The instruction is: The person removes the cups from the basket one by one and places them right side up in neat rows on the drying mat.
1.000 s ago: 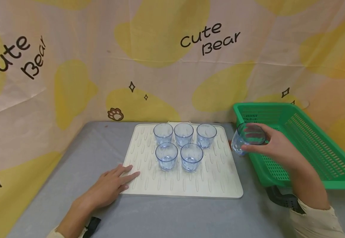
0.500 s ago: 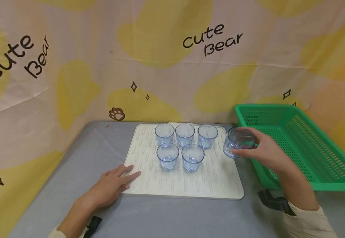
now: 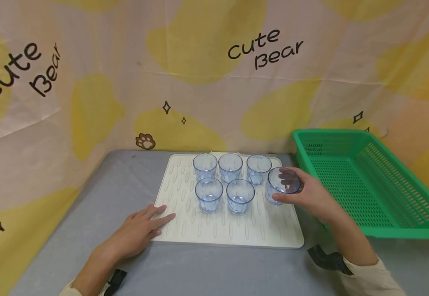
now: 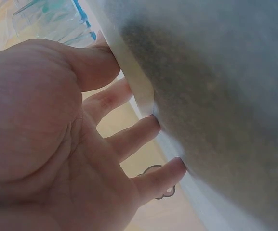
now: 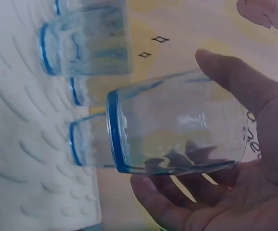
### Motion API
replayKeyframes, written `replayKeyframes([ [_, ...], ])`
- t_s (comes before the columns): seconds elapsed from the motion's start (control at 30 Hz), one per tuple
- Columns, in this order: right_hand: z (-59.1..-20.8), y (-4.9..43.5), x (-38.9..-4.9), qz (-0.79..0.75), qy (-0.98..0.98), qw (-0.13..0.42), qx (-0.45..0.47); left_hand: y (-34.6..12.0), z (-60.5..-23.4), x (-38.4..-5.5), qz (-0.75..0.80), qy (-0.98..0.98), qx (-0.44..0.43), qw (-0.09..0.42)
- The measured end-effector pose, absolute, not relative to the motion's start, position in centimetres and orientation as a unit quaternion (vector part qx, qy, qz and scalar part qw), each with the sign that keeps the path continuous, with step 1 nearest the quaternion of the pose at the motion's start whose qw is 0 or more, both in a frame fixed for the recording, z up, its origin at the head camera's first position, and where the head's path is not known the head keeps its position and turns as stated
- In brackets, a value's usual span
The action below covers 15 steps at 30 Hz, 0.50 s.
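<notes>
My right hand grips a clear bluish drinking glass by its sides, thumb in front and fingers behind. It holds this glass upright over the right part of a white ridged drying mat. In the right wrist view, the glass sits between the thumb and the curled fingers. Several matching glasses stand on the mat: a back row of three, with one glass at its right end, and two in front, including a glass. My left hand rests with spread fingers on the mat's left front corner.
A green perforated plastic basket stands on the right, close to my right forearm. A grey cloth covers the table. Behind it hangs a patterned curtain, which also runs along the left side.
My right hand has carried the glass leftward and toward me, from beside the basket to over the mat's right side. The left hand and the standing glasses have stayed put.
</notes>
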State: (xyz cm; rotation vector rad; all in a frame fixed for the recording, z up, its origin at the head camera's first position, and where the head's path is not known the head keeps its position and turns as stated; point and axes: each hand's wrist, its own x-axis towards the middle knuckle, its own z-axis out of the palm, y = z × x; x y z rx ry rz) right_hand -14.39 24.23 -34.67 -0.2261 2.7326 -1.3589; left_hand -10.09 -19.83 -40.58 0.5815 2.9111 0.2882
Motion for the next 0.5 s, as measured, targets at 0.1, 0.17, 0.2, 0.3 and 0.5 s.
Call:
replayKeyframes([
  [0.1,-35.3,23.5,-14.4,-0.455,0.887,0.044,-0.066,-19.9,-40.5,-10.1,0.096,0.973,0.194,0.08],
  [0.17,-35.7,23.1,-14.5,-0.46,0.885,0.045,-0.062,-19.9,-40.5,-10.0,0.096,0.973,0.193,0.08],
  [0.2,-35.9,23.0,-14.5,-0.463,0.883,0.046,-0.062,-19.9,-40.5,-10.0,0.096,0.973,0.192,0.08],
  [0.3,-36.5,22.6,-14.6,-0.464,0.882,0.047,-0.061,-19.9,-40.5,-10.0,0.097,0.974,0.19,0.08],
  [0.5,-38.1,22.3,-15.1,-0.436,0.897,0.047,-0.058,-19.9,-40.6,-10.1,0.099,0.974,0.189,0.082],
])
